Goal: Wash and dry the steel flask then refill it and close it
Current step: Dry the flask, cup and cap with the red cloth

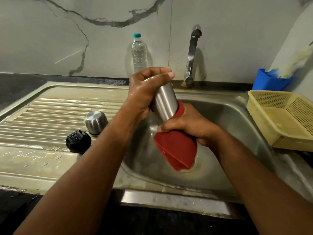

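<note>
The steel flask (165, 102) was held tilted over the sink (228, 116), between the two hands. The left hand (145, 94) was clenched around its upper end, and its skin looked wet. The right hand (189, 126) grasped the lower end through a red cloth (174, 148), which hung down from this grip toward the drain.

In my judgement the flask was being dried, and the main risk was a slip. A wet grip on smooth steel could let the flask turn or drop into the basin below. The wet left hand could also put water back on the part already wiped. The loose tail of the cloth, just above the drain, could touch the sink bottom and take up dirty water.

To the left of the left grip, on the draining board, stood the steel cup lid (96, 122) and the black stopper (78, 141), both near the forearm; a wide movement of the elbow could knock them. Behind the grips stood a plastic water bottle (139, 55), beside the tap (192, 55).
</note>
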Tool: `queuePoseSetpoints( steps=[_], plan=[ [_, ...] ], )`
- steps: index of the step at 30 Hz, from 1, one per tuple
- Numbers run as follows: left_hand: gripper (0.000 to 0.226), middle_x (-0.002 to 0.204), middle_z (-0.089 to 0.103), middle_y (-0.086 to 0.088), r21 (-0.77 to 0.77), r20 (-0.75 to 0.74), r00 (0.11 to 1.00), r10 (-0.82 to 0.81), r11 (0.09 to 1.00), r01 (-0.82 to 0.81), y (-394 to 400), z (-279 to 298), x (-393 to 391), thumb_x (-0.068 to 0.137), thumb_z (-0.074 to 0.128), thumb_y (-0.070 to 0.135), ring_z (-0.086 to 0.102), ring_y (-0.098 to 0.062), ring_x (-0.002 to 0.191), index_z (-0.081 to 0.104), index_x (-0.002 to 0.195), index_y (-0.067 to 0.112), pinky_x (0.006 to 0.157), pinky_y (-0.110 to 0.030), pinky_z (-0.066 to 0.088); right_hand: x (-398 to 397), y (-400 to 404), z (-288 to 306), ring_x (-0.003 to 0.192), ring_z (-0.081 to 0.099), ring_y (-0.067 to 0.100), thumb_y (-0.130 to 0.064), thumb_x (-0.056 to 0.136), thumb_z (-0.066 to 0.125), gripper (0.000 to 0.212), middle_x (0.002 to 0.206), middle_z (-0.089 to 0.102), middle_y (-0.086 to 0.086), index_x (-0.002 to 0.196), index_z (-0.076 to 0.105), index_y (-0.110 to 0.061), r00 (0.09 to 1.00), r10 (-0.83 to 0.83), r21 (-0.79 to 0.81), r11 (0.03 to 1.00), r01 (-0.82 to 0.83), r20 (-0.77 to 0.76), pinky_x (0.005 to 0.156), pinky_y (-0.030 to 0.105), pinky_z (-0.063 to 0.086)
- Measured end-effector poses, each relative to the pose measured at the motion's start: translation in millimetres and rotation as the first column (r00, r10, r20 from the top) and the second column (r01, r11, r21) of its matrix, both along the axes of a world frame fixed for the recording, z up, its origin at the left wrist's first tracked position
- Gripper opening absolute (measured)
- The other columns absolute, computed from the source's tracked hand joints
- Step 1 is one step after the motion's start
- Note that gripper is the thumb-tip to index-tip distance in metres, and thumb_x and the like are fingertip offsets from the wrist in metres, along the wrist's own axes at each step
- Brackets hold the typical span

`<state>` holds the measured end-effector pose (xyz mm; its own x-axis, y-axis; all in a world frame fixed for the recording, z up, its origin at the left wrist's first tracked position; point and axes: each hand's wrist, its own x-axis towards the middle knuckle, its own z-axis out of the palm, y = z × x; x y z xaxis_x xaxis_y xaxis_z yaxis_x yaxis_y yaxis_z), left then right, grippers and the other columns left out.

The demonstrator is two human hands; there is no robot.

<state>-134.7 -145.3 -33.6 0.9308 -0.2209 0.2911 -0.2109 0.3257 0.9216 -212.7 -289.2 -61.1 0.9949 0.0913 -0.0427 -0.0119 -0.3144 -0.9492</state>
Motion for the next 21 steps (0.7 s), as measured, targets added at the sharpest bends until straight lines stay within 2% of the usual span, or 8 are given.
queuePoseSetpoints(
  steps=[3, 5, 9, 12, 14, 17, 19, 21],
  plan=[
    [0.032, 0.086, 0.079, 0.003, 0.08, 0.003, 0.919, 0.394, 0.916, -0.393, -30, -9, -16, 0.067, 0.098, 0.03, 0.077, -0.012, 0.084, 0.077, 0.089, 0.019, 0.087, -0.041, 0.065, -1, 13, -7, 0.096, 0.07, 0.021, -0.064, 0.049, 0.089, 0.099, 0.108, 0.071, -0.006, 0.132, 0.048, -0.029, 0.867, -0.316, -0.534, 0.691, 0.488, 0.385, 0.089, 0.045, 0.058],
    [0.038, 0.088, 0.079, 0.008, 0.154, 0.029, 0.893, 0.45, 0.88, -0.449, -38, -9, -23, 0.067, 0.098, 0.042, 0.076, -0.007, 0.086, 0.076, 0.091, 0.023, 0.086, -0.037, 0.065, -1, 17, -10, 0.096, 0.07, 0.022, -0.071, 0.049, 0.085, 0.103, 0.109, 0.071, -0.005, 0.133, 0.043, -0.028, 0.807, -0.328, -0.561, 0.591, 0.58, 0.49, 0.091, 0.048, 0.057],
    [0.032, 0.09, 0.077, -0.006, 0.148, 0.068, 0.991, 0.115, 0.981, -0.124, -11, 3, -6, 0.083, 0.088, 0.03, 0.072, -0.014, 0.083, 0.076, 0.095, 0.002, 0.078, -0.03, 0.059, 7, -2, -4, 0.094, 0.072, 0.012, -0.045, 0.049, 0.096, 0.09, 0.11, 0.072, -0.007, 0.13, 0.057, -0.031, 0.964, -0.147, -0.191, 0.963, 0.191, 0.221, 0.086, 0.04, 0.061],
    [0.031, 0.098, 0.072, -0.021, 0.161, 0.208, 0.965, -0.162, 0.978, 0.129, 11, 5, -1, 0.094, 0.069, 0.019, 0.066, -0.028, 0.092, 0.073, 0.107, -0.009, 0.084, -0.039, 0.054, 1, -4, -5, 0.102, 0.071, 0.026, -0.018, 0.06, 0.092, 0.084, 0.116, 0.071, 0.011, 0.135, 0.056, -0.022, 0.972, 0.224, 0.24, 0.95, -0.202, -0.07, 0.088, 0.044, 0.06],
    [0.028, 0.094, 0.073, -0.02, 0.147, 0.205, 0.967, -0.15, 0.982, 0.122, 12, 5, 0, 0.094, 0.07, 0.017, 0.067, -0.028, 0.088, 0.073, 0.103, -0.009, 0.085, -0.041, 0.055, 0, 0, -6, 0.101, 0.071, 0.029, -0.013, 0.061, 0.089, 0.078, 0.113, 0.071, 0.014, 0.133, 0.059, -0.018, 0.967, 0.234, 0.283, 0.938, -0.199, -0.097, 0.086, 0.044, 0.061],
    [0.019, 0.081, 0.077, -0.002, 0.282, 0.256, 0.954, 0.158, 0.931, -0.23, -10, 4, -8, 0.086, 0.084, 0.022, 0.071, -0.011, 0.076, 0.078, 0.09, 0.004, 0.075, -0.032, 0.058, 0, 12, 0, 0.094, 0.072, 0.019, -0.046, 0.048, 0.093, 0.083, 0.104, 0.074, -0.002, 0.123, 0.061, -0.029, 0.973, -0.196, -0.124, 0.969, 0.211, 0.124, 0.083, 0.042, 0.062],
    [0.019, 0.078, 0.077, 0.01, 0.369, 0.319, 0.886, 0.337, 0.817, -0.443, -27, -1, -21, 0.082, 0.087, 0.037, 0.073, -0.003, 0.076, 0.079, 0.086, 0.021, 0.077, -0.031, 0.062, -5, 22, 1, 0.092, 0.07, 0.02, -0.066, 0.046, 0.085, 0.093, 0.1, 0.071, -0.006, 0.124, 0.051, -0.029, 0.853, -0.363, -0.435, 0.744, 0.507, 0.374, 0.086, 0.044, 0.059],
    [0.032, 0.085, 0.077, 0.013, 0.426, 0.292, 0.889, 0.353, 0.784, -0.452, -33, -1, -28, 0.078, 0.087, 0.053, 0.073, -0.002, 0.084, 0.077, 0.092, 0.026, 0.084, -0.033, 0.063, -6, 26, 1, 0.093, 0.07, 0.023, -0.069, 0.05, 0.083, 0.095, 0.096, 0.068, -0.007, 0.126, 0.045, -0.026, 0.812, -0.369, -0.484, 0.663, 0.571, 0.453, 0.09, 0.047, 0.056]
  ],
)
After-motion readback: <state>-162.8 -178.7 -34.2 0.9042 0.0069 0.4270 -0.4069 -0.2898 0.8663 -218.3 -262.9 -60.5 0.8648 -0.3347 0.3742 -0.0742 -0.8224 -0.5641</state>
